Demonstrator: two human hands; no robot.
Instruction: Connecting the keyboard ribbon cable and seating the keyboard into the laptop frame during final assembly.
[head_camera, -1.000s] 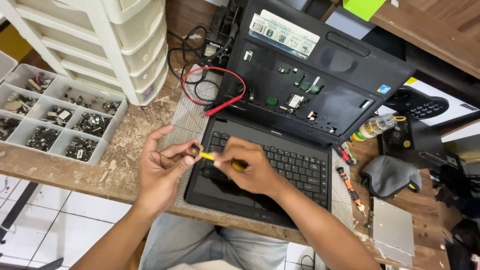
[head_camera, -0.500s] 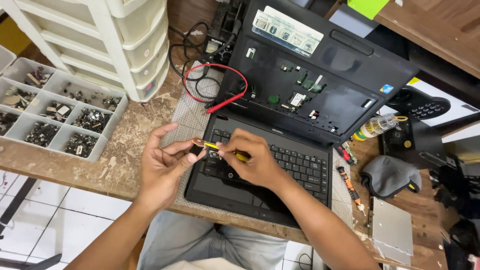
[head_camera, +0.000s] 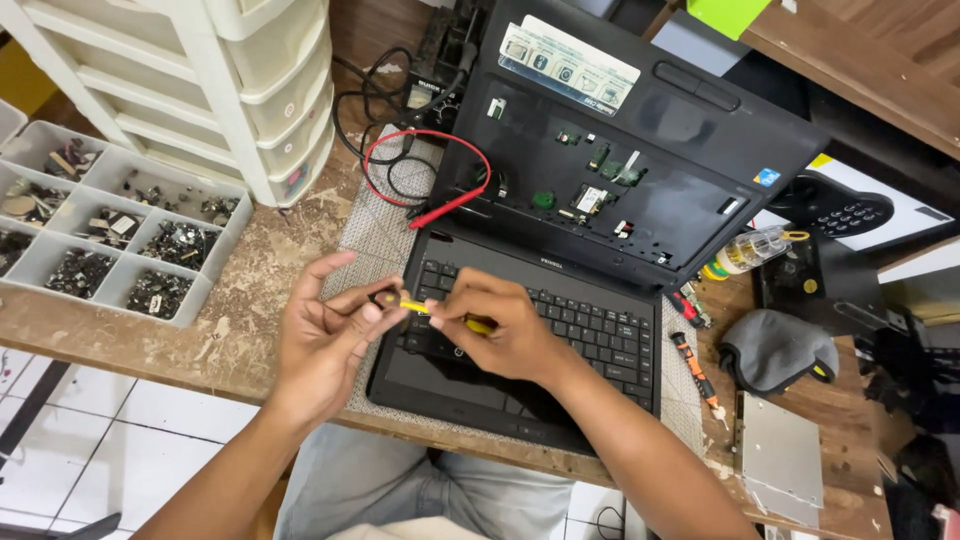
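- Left hand (head_camera: 325, 345): palm turned inward, thumb and forefinger pinched together at the tips, other fingers spread upward.
- Right hand (head_camera: 495, 325): knuckles up, fingers curled in a closed grip, fingertips meeting those of the left hand.
- Both forearms bare, rising from the lower edge and converging.

One laptop (head_camera: 560, 330), one yellow-handled screwdriver (head_camera: 440, 313), two hands: left hand (head_camera: 325, 345), right hand (head_camera: 500, 325). One white drawer unit (head_camera: 200, 80), one compartment tray (head_camera: 100, 225). One red probe lead (head_camera: 445, 205), one grey cloth (head_camera: 775, 350)
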